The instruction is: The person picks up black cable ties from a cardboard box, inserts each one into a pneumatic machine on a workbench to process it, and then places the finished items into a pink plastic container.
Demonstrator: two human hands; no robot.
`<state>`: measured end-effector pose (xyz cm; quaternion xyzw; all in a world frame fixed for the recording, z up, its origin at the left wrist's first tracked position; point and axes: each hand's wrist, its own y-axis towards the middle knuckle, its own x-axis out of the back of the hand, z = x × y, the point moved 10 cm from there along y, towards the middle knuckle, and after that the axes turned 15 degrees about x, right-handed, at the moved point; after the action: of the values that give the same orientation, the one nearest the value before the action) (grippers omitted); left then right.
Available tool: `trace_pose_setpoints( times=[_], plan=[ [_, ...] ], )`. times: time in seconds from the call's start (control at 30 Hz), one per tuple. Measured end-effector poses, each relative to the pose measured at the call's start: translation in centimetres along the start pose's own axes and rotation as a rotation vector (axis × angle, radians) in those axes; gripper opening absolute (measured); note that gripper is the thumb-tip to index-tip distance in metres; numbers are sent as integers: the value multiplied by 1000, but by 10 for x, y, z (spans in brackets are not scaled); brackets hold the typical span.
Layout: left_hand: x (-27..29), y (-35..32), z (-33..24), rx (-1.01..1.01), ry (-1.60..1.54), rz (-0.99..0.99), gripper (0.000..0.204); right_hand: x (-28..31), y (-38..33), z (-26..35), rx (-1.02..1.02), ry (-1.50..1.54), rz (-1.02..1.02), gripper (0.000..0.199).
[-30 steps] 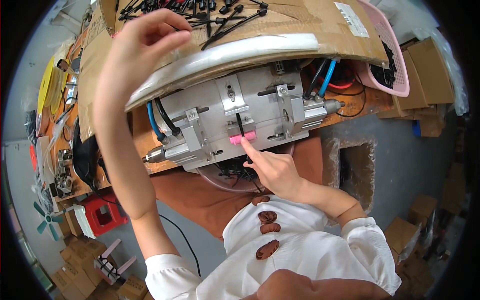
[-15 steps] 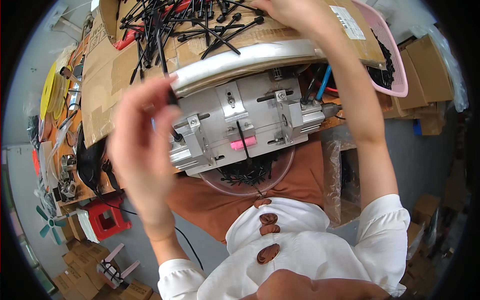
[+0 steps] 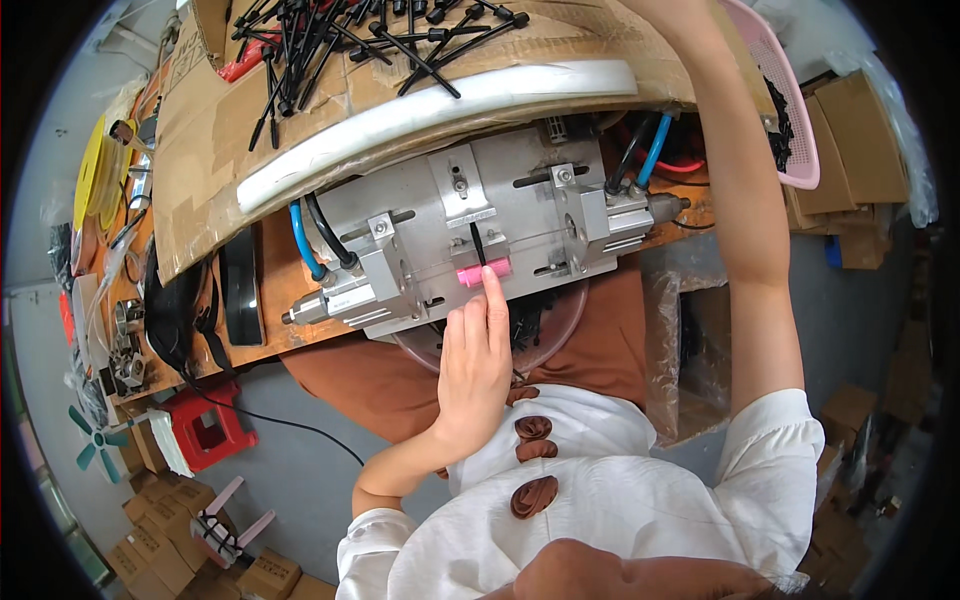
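My left hand (image 3: 474, 372) is at the middle of the metal fixture (image 3: 350, 228), its index finger stretched out and the other fingers bent. That fingertip touches a thin black rod (image 3: 478, 242) where it crosses a pink block (image 3: 470, 276). The thumb and the rod's lower part are hidden. My right arm reaches over the cardboard-covered top on the right. Only the wrist side of my right hand (image 3: 668, 8) shows at the upper edge; its fingers are out of view. Several black rods with thick heads (image 3: 415, 62) lie piled on the cardboard (image 3: 205, 195).
A clear bowl (image 3: 578, 318) of black pieces sits on my lap under the fixture. A white padded strip (image 3: 440, 115) edges the cardboard. Blue air hoses (image 3: 655, 150) reach the metal cylinders. A pink basket (image 3: 808, 165) stands far right, a red stool (image 3: 240, 440) lower left.
My left hand has moved down and right, from the fixture's left side to the pink block. The dark rod beside it is no longer seen there. My right hand has moved farther up and right.
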<state>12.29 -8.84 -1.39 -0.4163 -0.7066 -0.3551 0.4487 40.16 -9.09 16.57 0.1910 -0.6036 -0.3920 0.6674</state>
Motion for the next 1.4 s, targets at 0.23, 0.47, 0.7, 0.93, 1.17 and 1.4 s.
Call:
trace_pose_setpoints(
  times=[0.23,0.47,0.7,0.93,1.17,1.4],
  plan=[
    [-1,1,3,-4,-4,57,75,14,-18,7,-131,83,-39,18],
    [106,89,-6,-284,-138,-258,56,2,-17,6,-79,-9,116,18],
    [128,212,17,-452,-18,-159,29,-62,-12,-1,-392,257,353,11],
    [166,151,42,-162,-256,-495,19,9,-23,25,216,-234,59,18],
    [108,42,27,-131,-267,-384,67,41,-57,4,-372,668,-111,16],
    [12,-5,5,-32,-179,-237,67,36,-98,30,-308,1004,-213,20]
  ],
)
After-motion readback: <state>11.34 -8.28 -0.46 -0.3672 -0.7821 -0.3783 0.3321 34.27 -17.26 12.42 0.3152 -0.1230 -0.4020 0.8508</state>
